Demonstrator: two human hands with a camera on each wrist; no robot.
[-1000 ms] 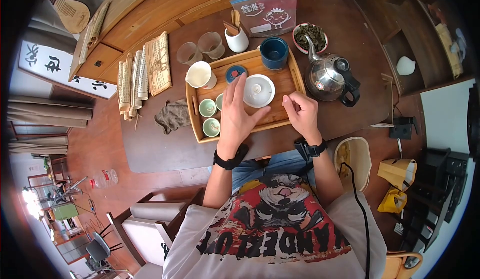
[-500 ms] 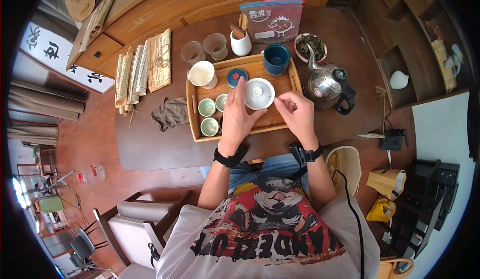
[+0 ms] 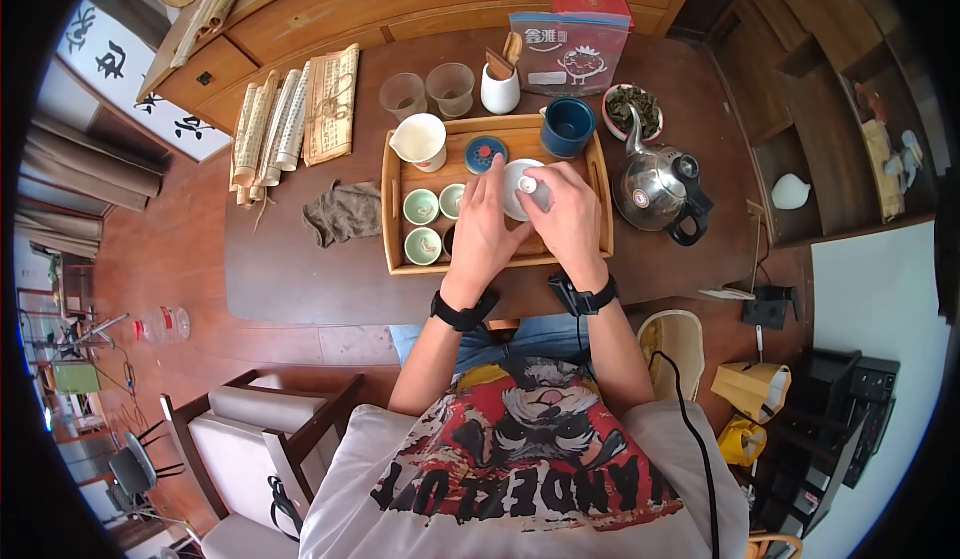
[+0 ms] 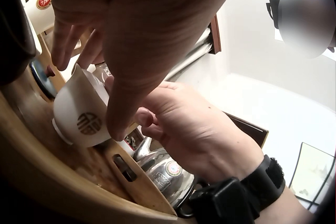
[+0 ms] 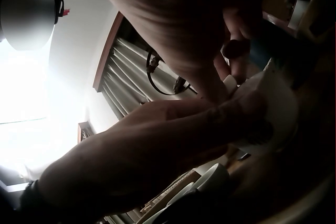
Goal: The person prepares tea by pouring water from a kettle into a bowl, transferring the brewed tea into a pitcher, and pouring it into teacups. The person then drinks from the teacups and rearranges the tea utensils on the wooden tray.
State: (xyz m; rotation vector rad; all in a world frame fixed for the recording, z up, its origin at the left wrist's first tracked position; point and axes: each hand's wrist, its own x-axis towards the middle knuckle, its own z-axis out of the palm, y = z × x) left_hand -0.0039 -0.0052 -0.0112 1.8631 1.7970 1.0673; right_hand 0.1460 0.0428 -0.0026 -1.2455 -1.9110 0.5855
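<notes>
Seen from the head camera, a white bowl (image 4: pixel 71 103) sits on the wooden tray (image 3: pixel 396 261), slightly toward 3 o'clock of the tray's centre. A white lid (image 3: pixel 512 200) lies over its mouth, and the left wrist view shows a brownish printed mark on its wall.

Around the bowl, the left hand (image 3: pixel 484 242) is at 7 o'clock, its grip apart: the fingers reach nearly straight past the bowl's 9 o'clock side, with the thumb spread toward 3 o'clock. Whether that thumb touches the wall is hard to tell. The right hand (image 3: pixel 567 221) is at 4 o'clock, finger and thumb bent about the lid's knob (image 3: pixel 528 186); I cannot tell whether that grip is closed on it.

Also on the tray are a blue lid (image 3: pixel 486 154) with a red centre at about 11 o'clock from the bowl, a dark blue cup (image 3: pixel 569 129) at 1, a white pitcher (image 3: pixel 420 143) at 10 and small green cups (image 3: pixel 422 207) toward 8 and 9.

Beyond it on the table (image 3: pixel 300 289), a steel kettle (image 3: pixel 655 192) stands at 3 o'clock, a dish of dark leaves (image 3: pixel 640 111) at 2 and a crumpled cloth (image 3: pixel 343 215) at 9.
</notes>
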